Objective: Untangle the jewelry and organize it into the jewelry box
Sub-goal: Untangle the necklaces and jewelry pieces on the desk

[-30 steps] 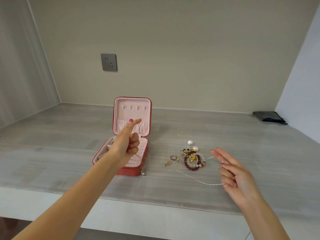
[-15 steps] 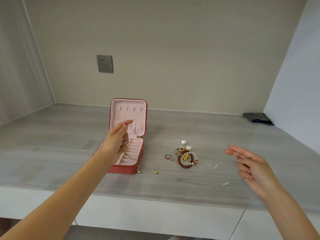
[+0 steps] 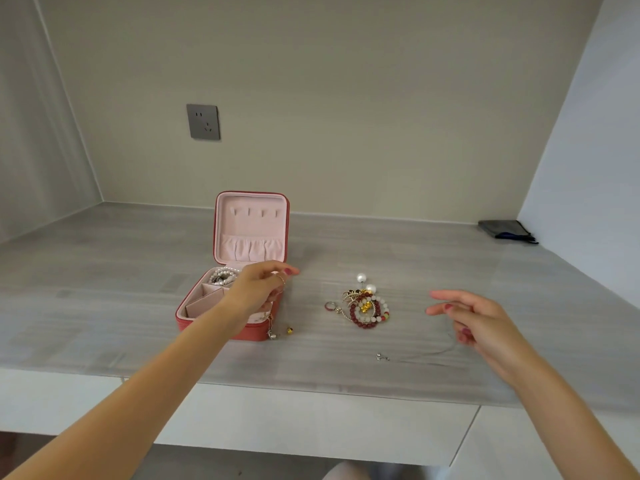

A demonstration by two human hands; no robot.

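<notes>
Over the box (image 3: pixel 207 306), the left hand (image 3: pixel 256 289) pinches a gold chain (image 3: pixel 270 323) trailing over its front; right hand (image 3: pixel 474 320), loosely open, hooks a thin chain (image 3: pixel 433 355); tangle (image 3: pixel 365 306) lies between.

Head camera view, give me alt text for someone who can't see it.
A person's left hand reaches over an open red jewelry box with pink lining on a grey wood-grain counter, while the right hand holds a thin silver chain. Between them lies a tangled pile of red and white beaded bracelets and gold pieces.
</notes>
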